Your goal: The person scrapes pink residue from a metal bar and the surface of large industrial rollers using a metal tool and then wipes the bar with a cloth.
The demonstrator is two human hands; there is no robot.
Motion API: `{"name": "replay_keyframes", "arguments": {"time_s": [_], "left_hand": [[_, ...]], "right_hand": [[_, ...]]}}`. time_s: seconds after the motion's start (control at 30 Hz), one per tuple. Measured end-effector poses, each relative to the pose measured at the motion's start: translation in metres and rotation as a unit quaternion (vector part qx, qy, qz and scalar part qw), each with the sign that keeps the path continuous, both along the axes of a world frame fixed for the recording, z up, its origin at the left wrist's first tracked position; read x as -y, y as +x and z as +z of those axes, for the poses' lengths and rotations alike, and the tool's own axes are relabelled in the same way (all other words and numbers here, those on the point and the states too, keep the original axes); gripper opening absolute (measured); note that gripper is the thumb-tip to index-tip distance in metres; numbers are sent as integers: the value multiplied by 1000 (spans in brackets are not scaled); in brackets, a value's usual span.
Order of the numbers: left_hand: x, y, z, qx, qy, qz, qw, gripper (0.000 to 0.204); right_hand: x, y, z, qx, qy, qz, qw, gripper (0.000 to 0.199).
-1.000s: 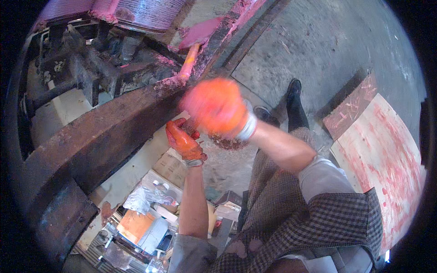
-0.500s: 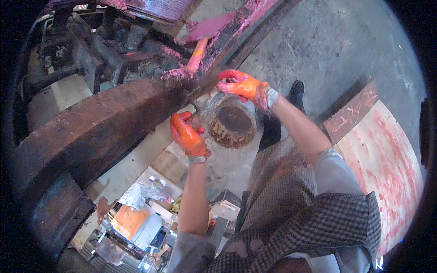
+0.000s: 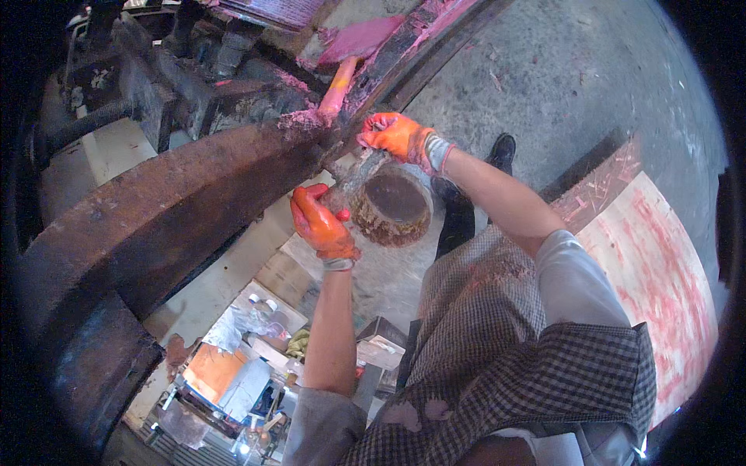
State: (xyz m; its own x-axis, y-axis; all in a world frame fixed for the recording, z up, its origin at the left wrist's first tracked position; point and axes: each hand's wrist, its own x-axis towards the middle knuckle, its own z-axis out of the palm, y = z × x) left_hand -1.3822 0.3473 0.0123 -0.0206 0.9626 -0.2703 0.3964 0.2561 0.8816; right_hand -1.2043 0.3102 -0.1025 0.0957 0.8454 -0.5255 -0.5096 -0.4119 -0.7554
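Rusty round metal drum (image 3: 391,206), short and cylinder-shaped, crusty orange-brown rim, dark flat end face turned up toward the camera and slightly right. Left hand (image 3: 322,225) in an orange glove, fingers curled tight around the drum's left side wall. Right hand (image 3: 400,136) in an orange glove with a grey cuff, fingers bent over the drum's top-left edge, where a grey metal stub (image 3: 357,171) meets the big rusty brown steel beam (image 3: 179,210). Drum held in the air between both hands, just beside the beam's right end, touching or nearly so, cannot tell which. Its axis runs from the beam toward lower right. Open grey concrete floor (image 3: 575,85) right and above; pink-stained board (image 3: 660,272) far right; cluttered tray of tools (image 3: 233,380) below left.
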Motion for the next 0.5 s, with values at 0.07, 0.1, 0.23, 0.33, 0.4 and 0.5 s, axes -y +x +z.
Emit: {"name": "replay_keyframes", "arguments": {"time_s": [0.07,0.1,0.23,0.33,0.4,0.5], "left_hand": [[0,4,1,-3,-6,2,1000,36],[0,5,2,-6,-9,4,1000,36],[0,-1,-2,3,-7,4,1000,36],[-2,-9,-9,-10,15,-13,1000,38],[-2,-4,-7,-42,41,-37,998,41],[0,-1,-4,-35,21,-24,999,42]], "right_hand": [[4,-3,-5,-38,-47,-31,998,33],[5,-3,-3,-59,-71,-45,995,36],[30,-18,11,-141,-123,-91,978,45],[48,-36,12,-224,-116,-132,959,49],[51,-39,8,-235,-88,-161,954,46],[51,-42,4,-249,-50,-181,950,41]]}}
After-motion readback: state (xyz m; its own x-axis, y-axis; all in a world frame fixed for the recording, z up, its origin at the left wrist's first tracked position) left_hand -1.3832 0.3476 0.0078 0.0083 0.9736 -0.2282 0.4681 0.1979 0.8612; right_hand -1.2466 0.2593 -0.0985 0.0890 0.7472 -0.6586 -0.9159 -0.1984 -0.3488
